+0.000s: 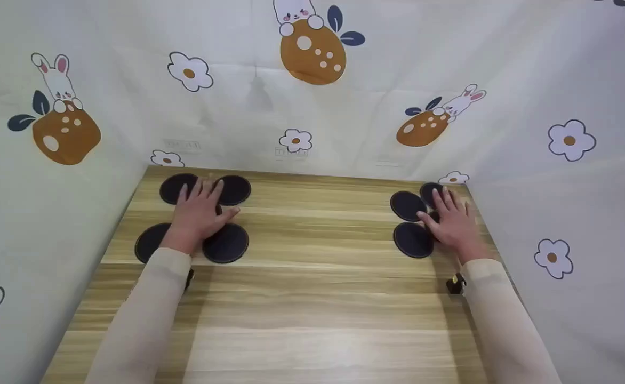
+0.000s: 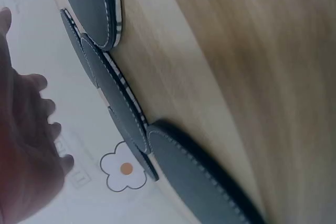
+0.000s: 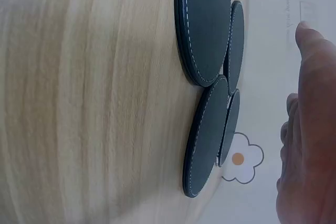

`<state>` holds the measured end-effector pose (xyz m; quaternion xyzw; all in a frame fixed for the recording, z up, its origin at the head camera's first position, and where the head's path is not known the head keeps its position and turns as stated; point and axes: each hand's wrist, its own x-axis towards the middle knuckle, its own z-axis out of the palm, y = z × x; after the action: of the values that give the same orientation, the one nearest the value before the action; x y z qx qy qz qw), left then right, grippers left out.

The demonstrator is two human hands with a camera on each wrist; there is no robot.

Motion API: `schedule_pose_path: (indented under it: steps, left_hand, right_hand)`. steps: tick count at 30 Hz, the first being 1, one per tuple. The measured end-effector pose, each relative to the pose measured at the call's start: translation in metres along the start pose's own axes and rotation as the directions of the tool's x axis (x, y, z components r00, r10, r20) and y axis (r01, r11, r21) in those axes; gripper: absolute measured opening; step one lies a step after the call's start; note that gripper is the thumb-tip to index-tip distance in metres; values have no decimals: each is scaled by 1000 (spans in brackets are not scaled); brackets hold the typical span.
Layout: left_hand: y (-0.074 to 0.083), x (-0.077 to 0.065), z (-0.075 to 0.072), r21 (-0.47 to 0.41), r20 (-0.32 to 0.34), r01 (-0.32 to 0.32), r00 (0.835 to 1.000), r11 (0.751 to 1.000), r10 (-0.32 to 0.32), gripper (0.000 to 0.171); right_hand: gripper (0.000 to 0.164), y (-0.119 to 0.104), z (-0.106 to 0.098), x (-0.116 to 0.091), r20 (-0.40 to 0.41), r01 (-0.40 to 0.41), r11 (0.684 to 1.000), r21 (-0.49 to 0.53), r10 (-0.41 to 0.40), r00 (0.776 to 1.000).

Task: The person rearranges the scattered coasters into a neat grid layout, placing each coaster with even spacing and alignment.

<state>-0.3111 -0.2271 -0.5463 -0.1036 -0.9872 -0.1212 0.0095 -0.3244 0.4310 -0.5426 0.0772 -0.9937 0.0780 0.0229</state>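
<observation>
My left hand [image 1: 199,210] is held over a group of several round black stitched coasters at the back left of the table, fingers spread. Its far-left coaster [image 1: 174,188] and near-right coaster [image 1: 227,244] show around the hand; the middle one is mostly hidden. In the left wrist view, a gap shows between hand and coasters [image 2: 118,95]. My right hand [image 1: 455,226], fingers straight and thumb out, hovers over a second coaster group at the back right. A coaster [image 1: 407,206] and a nearer one [image 1: 413,241] lie left of it. Right-group coasters [image 3: 206,135] touch or overlap.
The wood-grain table [image 1: 318,298] stretches between the two groups and toward me. Pale cloth [image 1: 238,106] printed with rabbits, fruit and flowers hangs at the back and both sides. A small dark device [image 1: 455,284] sits under my right wrist.
</observation>
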Motion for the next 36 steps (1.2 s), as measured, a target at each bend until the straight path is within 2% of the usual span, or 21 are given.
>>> schedule_pose_path:
  steps: [5, 7, 16, 25, 31, 36]
  left_hand:
    - [4, -1, -2, -42, -64, -42, 997, 998, 39, 84]
    - [6, -2, -3, -51, -78, -45, 996, 998, 41, 81]
    - [12, -17, -2, -87, -51, -60, 997, 994, 56, 73]
    - [19, -29, 0, -111, -101, -82, 992, 990, 71, 62]
    - [28, -51, -1, -101, -93, -30, 995, 994, 21, 61]
    - [34, -69, 2, -84, -56, 43, 997, 996, -48, 73]
  right_hand:
    - [92, -1, 2, 0, -74, 48, 999, 6, -48, 996]
    - [93, -2, 1, -1, -73, 61, 998, 9, -60, 996]
    - [91, -5, 4, -7, -67, 77, 997, 13, -76, 995]
    - [89, -6, 5, -8, -85, 81, 996, 37, -77, 993]
    - [88, -8, 5, -8, -73, 79, 996, 41, -76, 994]
    - [89, -6, 7, -11, -71, 70, 997, 44, -67, 995]
